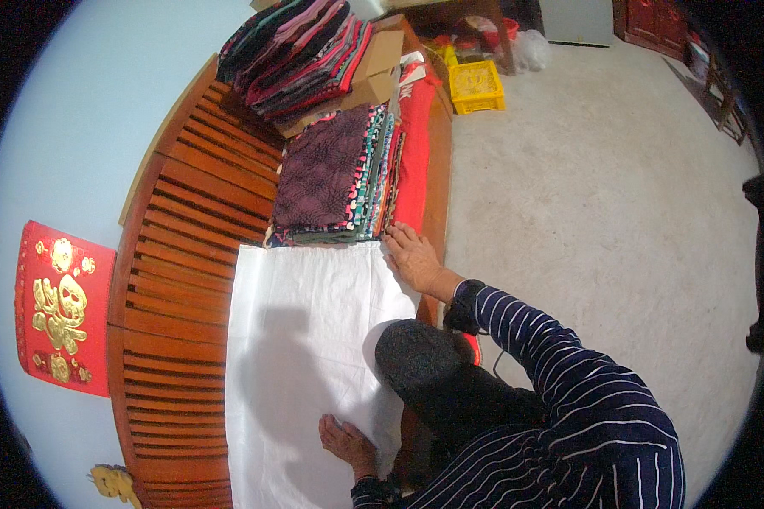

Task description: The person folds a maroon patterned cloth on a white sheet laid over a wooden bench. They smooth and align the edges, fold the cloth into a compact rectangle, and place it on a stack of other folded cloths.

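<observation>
A white sheet of woven-looking material (305, 280), possibly a sack, lies flat along the wooden bench seat before me. My left hand (349, 442) rests on its lower part, fingers somewhat apart and holding nothing. Farther up, my right hand (414, 257) reaches to the sheet's upper right corner. Its fingertips touch or nearly touch the near corner of a stack of folded patterned fabrics (321, 168). A dark purple piece tops that stack, whose near edge meets the sheet's upper edge. Shadow falls across the sheet's middle.
Dark and pink fabric pieces (299, 57) pile beside an open cardboard box (379, 63). Red cloth (417, 127) runs along the bench edge. The slatted backrest (178, 267) stands left. My dark-trousered knee (420, 350) overlaps the sheet. A yellow crate (476, 86) sits on the concrete floor (586, 210).
</observation>
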{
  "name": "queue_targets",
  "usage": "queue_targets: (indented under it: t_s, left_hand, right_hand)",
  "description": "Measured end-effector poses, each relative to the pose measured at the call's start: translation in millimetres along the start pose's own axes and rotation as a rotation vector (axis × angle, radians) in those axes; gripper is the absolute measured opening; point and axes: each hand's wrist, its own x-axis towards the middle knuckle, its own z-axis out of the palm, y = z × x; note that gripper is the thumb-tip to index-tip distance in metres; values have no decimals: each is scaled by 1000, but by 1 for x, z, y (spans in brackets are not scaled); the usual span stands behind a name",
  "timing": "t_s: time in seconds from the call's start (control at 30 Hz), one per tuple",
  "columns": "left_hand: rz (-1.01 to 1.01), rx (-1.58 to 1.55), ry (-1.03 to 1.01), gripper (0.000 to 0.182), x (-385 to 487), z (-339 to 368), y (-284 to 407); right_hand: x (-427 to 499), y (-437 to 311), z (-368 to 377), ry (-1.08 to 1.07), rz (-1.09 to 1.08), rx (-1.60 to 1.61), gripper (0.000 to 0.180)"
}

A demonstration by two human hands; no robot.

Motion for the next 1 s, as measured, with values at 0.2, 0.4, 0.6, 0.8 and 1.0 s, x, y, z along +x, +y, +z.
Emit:
queue_targets:
  t_s: [0.2,0.4,0.6,0.8,1.0]
  left_hand:
    - [3,32,2,42,-2,2,-2]
    - [15,49,24,42,-2,7,-8]
    - [14,53,32,41,-1,7,-7]
    - [1,63,23,39,-1,6,-4]
    - [1,18,38,40,-1,6,-4]
  right_hand:
    - [2,-4,-10,89,14,31,46]
    - [9,-1,-9,-7,-32,-87,49]
    - [4,1,-2,33,1,-11,52]
    - [5,-6,-14,-22,-8,-53,60]
    - [11,-12,-23,-140,-21,-139,60]
